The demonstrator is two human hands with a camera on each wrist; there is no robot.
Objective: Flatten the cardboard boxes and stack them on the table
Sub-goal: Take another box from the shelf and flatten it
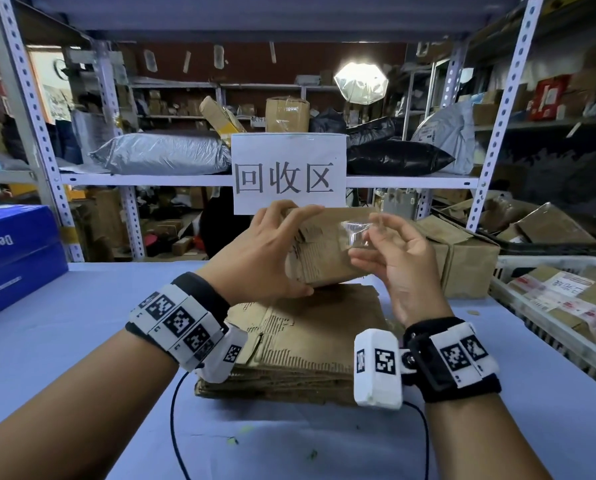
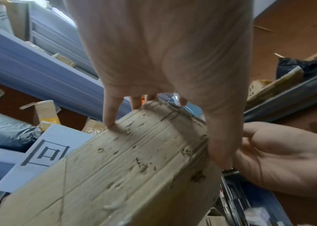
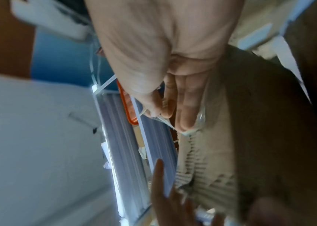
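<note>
I hold a small worn cardboard box [image 1: 324,251] up over the table, above a stack of flattened cardboard [image 1: 307,341]. My left hand [image 1: 272,251] grips the box's left end, fingers over the top and thumb under it; the left wrist view shows the box [image 2: 124,160] under those fingers. My right hand [image 1: 390,258] pinches a strip of clear tape [image 1: 357,230] that lifts off the box's right part. In the blurred right wrist view the thumb and fingers [image 3: 184,110] hold the clear tape [image 3: 200,119] against the box [image 3: 231,145].
A closed cardboard box [image 1: 463,258] stands behind the stack on the right. A white crate [image 1: 559,265] with taped parcels is at the far right, a blue carton [image 1: 16,251] at the left. A paper sign [image 1: 289,171] hangs on the shelf frame [image 1: 151,180] behind the table.
</note>
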